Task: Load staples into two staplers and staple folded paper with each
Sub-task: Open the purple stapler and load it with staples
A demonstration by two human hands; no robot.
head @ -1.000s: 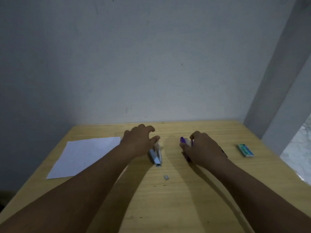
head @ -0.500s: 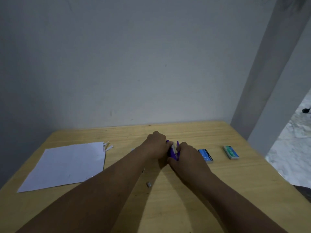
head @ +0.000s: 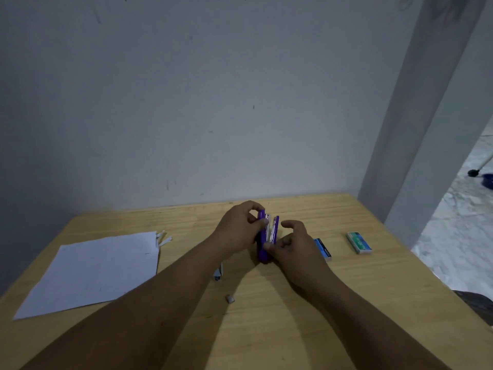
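Note:
A purple stapler (head: 262,243) is held above the wooden table (head: 266,329), its top swung open so the metal staple channel (head: 272,231) shows. My left hand (head: 237,231) grips its left side with fingers curled round the top. My right hand (head: 293,241) pinches the lower part with its thumb, the other fingers loosely spread. The blue-grey stapler (head: 219,272) lies on the table, mostly hidden behind my left forearm. A white sheet of paper (head: 90,271) lies at the left. A blue staple box (head: 323,248) and a green staple box (head: 359,242) lie at the right.
A small strip of staples (head: 229,298) lies on the table between my forearms. Torn paper strips (head: 163,237) stick out at the sheet's far right corner. A grey wall stands behind the table, a pillar (head: 416,116) at the right. The table's right edge drops to a pale floor.
My left hand left the blue-grey stapler and joined the right on the purple stapler. Both hands lifted it and swung its top open. The camera turned right.

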